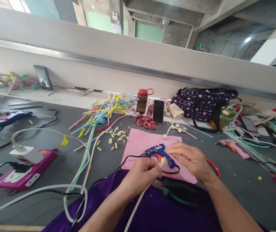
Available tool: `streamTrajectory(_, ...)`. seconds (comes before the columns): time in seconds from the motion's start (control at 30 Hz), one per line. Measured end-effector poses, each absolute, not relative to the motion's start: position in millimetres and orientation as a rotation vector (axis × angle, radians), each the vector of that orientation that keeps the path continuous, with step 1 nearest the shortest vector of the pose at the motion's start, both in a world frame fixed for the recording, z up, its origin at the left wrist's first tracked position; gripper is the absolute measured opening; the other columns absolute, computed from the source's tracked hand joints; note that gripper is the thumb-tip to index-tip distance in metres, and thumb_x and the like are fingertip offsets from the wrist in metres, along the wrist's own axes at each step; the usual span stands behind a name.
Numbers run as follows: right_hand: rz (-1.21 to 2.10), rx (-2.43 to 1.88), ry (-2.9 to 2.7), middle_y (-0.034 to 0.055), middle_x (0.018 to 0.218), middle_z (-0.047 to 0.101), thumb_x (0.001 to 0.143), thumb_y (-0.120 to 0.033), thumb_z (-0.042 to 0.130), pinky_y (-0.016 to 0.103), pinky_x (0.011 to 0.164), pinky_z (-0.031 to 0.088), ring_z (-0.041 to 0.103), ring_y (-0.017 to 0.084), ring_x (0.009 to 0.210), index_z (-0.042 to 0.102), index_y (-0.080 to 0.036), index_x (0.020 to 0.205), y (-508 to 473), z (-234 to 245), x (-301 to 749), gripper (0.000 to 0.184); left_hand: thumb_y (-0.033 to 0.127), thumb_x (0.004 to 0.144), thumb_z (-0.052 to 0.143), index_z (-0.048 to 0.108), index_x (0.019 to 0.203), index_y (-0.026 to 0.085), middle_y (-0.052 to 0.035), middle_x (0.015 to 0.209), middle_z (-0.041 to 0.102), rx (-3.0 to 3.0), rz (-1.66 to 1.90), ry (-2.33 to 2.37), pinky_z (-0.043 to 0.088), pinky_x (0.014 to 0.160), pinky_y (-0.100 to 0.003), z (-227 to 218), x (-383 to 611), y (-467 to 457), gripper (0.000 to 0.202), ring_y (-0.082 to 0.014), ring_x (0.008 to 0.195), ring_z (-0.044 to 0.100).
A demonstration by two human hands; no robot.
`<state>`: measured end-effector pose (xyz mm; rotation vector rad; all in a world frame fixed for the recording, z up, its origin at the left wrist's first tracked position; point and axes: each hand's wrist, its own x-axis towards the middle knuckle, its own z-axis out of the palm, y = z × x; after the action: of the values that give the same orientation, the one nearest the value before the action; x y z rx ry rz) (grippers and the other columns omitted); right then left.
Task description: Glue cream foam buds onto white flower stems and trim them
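Observation:
My left hand (144, 172) is closed, pinching a pale fuzzy pipe cleaner (138, 206) with a small yellow tuft (163, 161) at its top. Its lower end runs down over the purple cloth on my lap. Beside that tuft, a blue glue gun (161, 151) lies on a pink sheet (135, 140), nozzle to the left, with its cord around the handle. My right hand (191, 158) rests just right of the glue gun, fingers stretched out over the sheet; I see nothing held in it. Pliers with dark green handles (180, 191) lie on the purple cloth (152, 212).
Cut yellow pieces (114, 138) and a pile of coloured pipe cleaners (101, 112) lie left. Behind stand a bottle (142, 101), a phone (158, 111) and a patterned bag (200, 103). A pink glue gun (235, 148) lies right; a magenta power strip (29, 169) with cables, left.

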<state>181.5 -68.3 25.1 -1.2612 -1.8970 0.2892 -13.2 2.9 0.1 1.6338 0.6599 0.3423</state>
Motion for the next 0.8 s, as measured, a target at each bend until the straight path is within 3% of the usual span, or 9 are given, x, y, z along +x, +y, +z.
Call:
streamTrajectory(0.17, 0.293, -1.332, -1.682, 0.0036, 0.097, 0.067, 0.087, -0.016, 0.051, 0.031, 0.085, 0.045, 0.060, 0.018, 0.094, 0.066, -0.023, 0.101, -69, 22, 177, 0.021, 0.027, 0.076, 0.051, 0.047, 0.054, 0.016, 0.0050, 0.052, 0.041, 1.764, 0.571, 0.725, 0.026, 0.048, -0.020, 6, -12, -2, 0.025, -0.0077, 0.050, 0.035)
streamTrajectory(0.5, 0.527, -1.308, -1.410, -0.0003, 0.073, 0.060, 0.085, -0.020, 0.055, 0.024, 0.058, 0.045, 0.058, 0.013, 0.061, 0.063, -0.020, 0.088, -69, 16, 164, 0.009, 0.026, 0.075, 0.055, 0.052, 0.059, 0.015, 0.0043, 0.054, 0.044, 1.709, 0.664, 0.743, 0.027, 0.048, -0.020, -3, -11, -2, 0.019, -0.0076, 0.051, 0.036)
streamTrajectory(0.63, 0.689, -1.277, -1.348, -0.0012, 0.066, 0.058, 0.081, -0.020, 0.058, 0.022, 0.052, 0.042, 0.054, 0.011, 0.055, 0.061, -0.017, 0.078, -72, 19, 154, 0.005, 0.028, 0.076, 0.055, 0.054, 0.060, 0.015, 0.0046, 0.053, 0.043, 1.750, 0.685, 0.766, 0.027, 0.047, -0.019, -1, -11, -2, 0.020, -0.0074, 0.050, 0.035)
streamTrajectory(0.8, 0.793, -1.278, -1.280, -0.0016, 0.062, 0.056, 0.079, -0.023, 0.061, 0.022, 0.050, 0.040, 0.051, 0.010, 0.053, 0.061, -0.016, 0.078, -76, 22, 143, 0.007, 0.027, 0.074, 0.057, 0.055, 0.057, 0.015, 0.0050, 0.050, 0.044, 1.911, 0.783, 0.818, 0.028, 0.047, -0.019, 1, -11, -4, 0.021, -0.0070, 0.047, 0.037)
